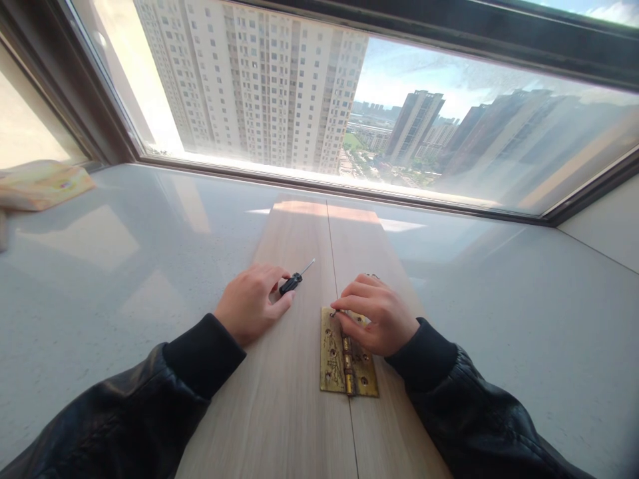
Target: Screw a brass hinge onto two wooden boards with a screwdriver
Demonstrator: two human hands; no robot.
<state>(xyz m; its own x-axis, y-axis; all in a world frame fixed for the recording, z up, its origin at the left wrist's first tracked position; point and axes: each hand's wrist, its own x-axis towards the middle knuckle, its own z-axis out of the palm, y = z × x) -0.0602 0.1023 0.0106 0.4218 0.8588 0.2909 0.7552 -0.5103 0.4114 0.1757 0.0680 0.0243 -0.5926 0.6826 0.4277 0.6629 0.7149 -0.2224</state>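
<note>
A brass butt hinge (331, 362) with worn, darkened plating lies opened flat across the seam between two pale wooden boards (294, 233). Over its upper left hole, my right hand (382, 316) pinches a small dark screw (334, 313) between thumb and forefinger. That hand covers the hinge's upper right part. My left hand (252, 299) rests on the left board, its thumb and fingers closed about the black handle of a small screwdriver (289, 285). The screwdriver's metal shaft points away from me and to the right. Several other holes show in the hinge leaves.
Small dark pieces (373, 275) peek out behind my right hand, too hidden to name. The boards lie on a white speckled sill (124, 279) below a dark-framed window (324, 179). At far left sits a yellowish soft packet (47, 186).
</note>
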